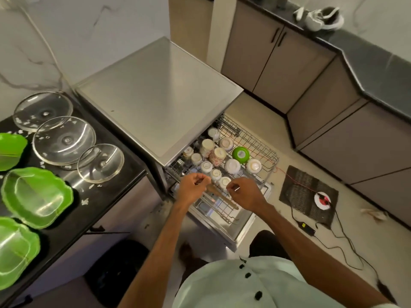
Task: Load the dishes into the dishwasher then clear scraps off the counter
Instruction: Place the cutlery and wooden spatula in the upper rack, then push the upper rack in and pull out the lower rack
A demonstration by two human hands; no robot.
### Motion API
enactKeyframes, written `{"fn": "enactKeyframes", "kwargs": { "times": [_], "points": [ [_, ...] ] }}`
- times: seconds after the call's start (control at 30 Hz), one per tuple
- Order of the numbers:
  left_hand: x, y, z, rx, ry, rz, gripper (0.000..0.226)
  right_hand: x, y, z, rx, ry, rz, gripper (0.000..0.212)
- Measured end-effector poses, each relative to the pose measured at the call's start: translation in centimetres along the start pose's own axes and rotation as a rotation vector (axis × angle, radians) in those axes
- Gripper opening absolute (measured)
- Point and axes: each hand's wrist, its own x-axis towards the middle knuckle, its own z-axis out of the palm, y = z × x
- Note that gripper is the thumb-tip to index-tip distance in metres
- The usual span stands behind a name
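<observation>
The dishwasher (160, 96) stands open, and its pulled-out upper rack (262, 150) holds several upturned white cups and bowls and one green bowl (240, 154). My left hand (192, 190) hovers over the rack's front edge, its curled fingers pinching the top end of a wooden spoon (222, 197). The spoon slants down to the right across the lower rack (219, 213). My right hand (245, 193) is just right of it, fingers curled with thumb against forefinger. I see nothing plainly held in it. On the black counter (104, 205) to the left lie three glass lids (64, 140), green plates (36, 196) and white scraps (85, 201).
Grey cabinets line the right and far side. On the floor to the right lie a dark mat (309, 196) with a round white and red device (322, 200), plus a black adapter and trailing cables (308, 227). A dark bin (117, 274) stands below the counter.
</observation>
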Motion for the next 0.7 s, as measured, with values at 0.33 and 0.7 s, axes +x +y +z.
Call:
{"fn": "enactKeyframes", "kwargs": {
  "times": [0.33, 0.7],
  "points": [
    [5.2, 1.7, 7.7, -0.054, -0.052, -0.056, 0.011, 4.3, 10.3, -7.0, 0.075, 0.067, 0.154, 0.024],
    [11.6, -0.5, 27.4, -0.22, 0.029, -0.509, 0.023, 14.7, 29.0, -5.9, 0.728, -0.275, 0.606, 0.017]
  ]
}}
